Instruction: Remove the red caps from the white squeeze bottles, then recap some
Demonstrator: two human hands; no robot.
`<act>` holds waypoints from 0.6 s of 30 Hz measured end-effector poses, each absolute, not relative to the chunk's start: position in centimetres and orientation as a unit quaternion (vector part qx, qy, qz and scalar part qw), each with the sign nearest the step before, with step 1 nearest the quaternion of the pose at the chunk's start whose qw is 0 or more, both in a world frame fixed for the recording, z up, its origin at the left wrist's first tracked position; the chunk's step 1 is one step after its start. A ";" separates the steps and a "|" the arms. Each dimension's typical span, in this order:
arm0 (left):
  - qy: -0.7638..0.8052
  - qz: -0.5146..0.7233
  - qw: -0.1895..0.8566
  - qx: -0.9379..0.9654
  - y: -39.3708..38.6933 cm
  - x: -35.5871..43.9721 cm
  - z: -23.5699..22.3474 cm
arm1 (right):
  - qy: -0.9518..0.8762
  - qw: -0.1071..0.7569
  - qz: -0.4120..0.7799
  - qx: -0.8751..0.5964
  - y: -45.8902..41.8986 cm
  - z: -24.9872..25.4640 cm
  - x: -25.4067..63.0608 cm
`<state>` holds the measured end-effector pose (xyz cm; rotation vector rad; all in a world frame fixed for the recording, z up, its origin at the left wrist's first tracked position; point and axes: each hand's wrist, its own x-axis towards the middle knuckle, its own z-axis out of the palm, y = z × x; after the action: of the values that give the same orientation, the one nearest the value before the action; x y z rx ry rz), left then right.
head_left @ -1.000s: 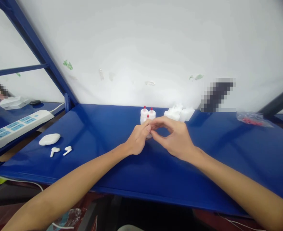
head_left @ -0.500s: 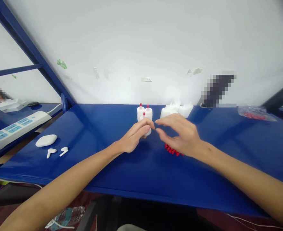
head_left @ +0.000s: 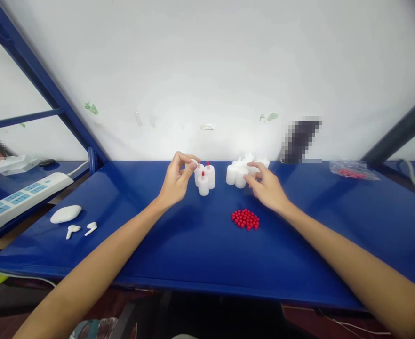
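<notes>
Small white bottles with red tips (head_left: 203, 186) stand in a close group near the back of the blue table (head_left: 179, 263). My left hand (head_left: 177, 181) is at the group's left side, thumb and fingers closed around a white bottle (head_left: 195, 161) that is mostly hidden. To the right, my right hand (head_left: 267, 187) reaches to a cluster of white bottles (head_left: 231, 175) without red tips. Its thumb and fingers are apart at the cluster's near right edge. Between my arms lies a patch of small red caps (head_left: 245, 219).
White earbuds (head_left: 91, 228) and their case (head_left: 66, 214) lie at the left, near a power strip (head_left: 27, 197). A clear plastic bag (head_left: 354, 170) with red pieces lies at the back right. Blue frame posts (head_left: 52, 94) rise at both sides, and a wall stands behind.
My hands have moved apart: the left went left to the tipped bottles' side, the right went to the white cluster. The red caps are uncovered. The view has shifted slightly.
</notes>
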<state>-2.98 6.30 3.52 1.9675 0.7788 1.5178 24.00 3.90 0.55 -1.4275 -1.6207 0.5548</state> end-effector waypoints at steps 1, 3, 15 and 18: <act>0.301 0.558 0.219 0.742 6.6 -3.0 3.9 | -0.651 0.438 0.233 -0.574 3.9 0.4 23.9; 0.324 0.556 0.155 0.750 7.1 -2.9 4.5 | -0.652 0.435 0.249 -0.569 3.8 0.2 23.7; 0.378 0.456 0.032 0.805 7.6 -2.4 3.8 | -0.653 0.492 0.225 -0.530 2.9 0.3 23.7; 0.378 0.423 0.001 0.824 7.5 -2.5 4.0 | -0.628 0.502 0.325 -0.497 3.2 0.3 23.5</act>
<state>-2.51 7.52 4.00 2.5854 1.1870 1.3266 23.52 3.19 0.34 -1.2019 -1.5186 0.7847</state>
